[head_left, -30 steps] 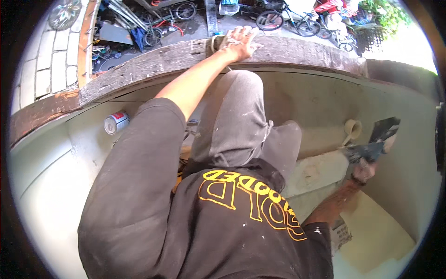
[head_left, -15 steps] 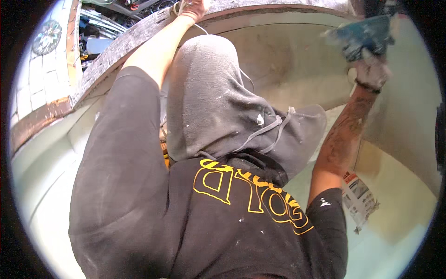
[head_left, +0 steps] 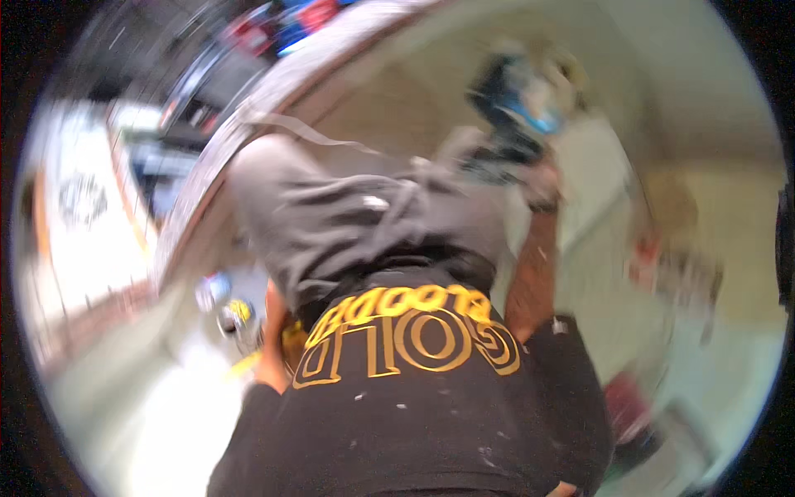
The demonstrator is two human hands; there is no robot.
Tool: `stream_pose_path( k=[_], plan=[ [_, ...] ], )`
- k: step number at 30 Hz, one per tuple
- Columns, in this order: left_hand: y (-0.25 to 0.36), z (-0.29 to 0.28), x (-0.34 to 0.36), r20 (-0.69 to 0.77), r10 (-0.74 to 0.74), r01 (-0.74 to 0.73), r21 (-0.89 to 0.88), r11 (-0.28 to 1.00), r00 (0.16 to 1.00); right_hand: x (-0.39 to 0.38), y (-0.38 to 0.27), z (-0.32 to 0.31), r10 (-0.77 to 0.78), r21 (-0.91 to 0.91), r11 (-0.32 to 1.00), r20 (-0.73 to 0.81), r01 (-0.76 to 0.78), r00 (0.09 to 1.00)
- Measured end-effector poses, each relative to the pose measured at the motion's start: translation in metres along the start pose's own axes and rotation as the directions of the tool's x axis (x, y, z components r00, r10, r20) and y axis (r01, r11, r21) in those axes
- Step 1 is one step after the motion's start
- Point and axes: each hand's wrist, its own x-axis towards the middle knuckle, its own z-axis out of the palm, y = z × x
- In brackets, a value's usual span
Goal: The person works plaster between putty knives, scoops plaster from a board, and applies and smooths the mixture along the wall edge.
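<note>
My right hand is closed round a dusty blue-and-black tool with a pale, rounded part at its far end. Motion blur hides what kind of tool it is. It hangs in front of the curved, pale wall, beyond my bent grey-trousered knees; whether it touches the wall I cannot tell. Low at my left side, my bare left forearm reaches down beside my thigh. The fingers of that hand are hidden or smeared, so what they touch does not show.
A rough grey rim with a brown edge tops the curved wall. Beyond it lie cluttered dark, red and blue items. Left of my legs sit small round containers. A torn printed sheet and a dark red object are at the right.
My left hand has left the upper rim and dropped beside my thigh. My right hand, with the tool, has come down and leftward in the view. The whole view has swung.
</note>
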Motion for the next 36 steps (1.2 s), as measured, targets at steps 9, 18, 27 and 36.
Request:
stream_pose_path(
  k=[9,18,27,36],
  plan=[
    [0.09,0.103,0.007,0.479,0.389,-0.361,-0.154,0.92,0.787,-0.016,0.021,0.017,-0.267,-0.211,0.955,-0.293,0.21,0.918],
    [0.132,0.124,0.024,0.599,0.517,-0.506,-0.206,0.838,0.611,-0.049,-0.022,0.046,-0.501,-0.149,0.866,-0.273,0.478,0.822],
    [0.091,0.066,0.034,0.498,0.414,-0.362,-0.203,0.91,0.762,-0.081,-0.042,0.028,-0.358,-0.317,0.913,-0.331,0.254,0.873],
    [-0.041,0.027,0.0,0.264,-0.054,0.122,-0.25,0.961,0.963,0.02,-0.13,0.047,-0.319,-0.282,0.926,-0.233,0.251,0.919]
  ],
)
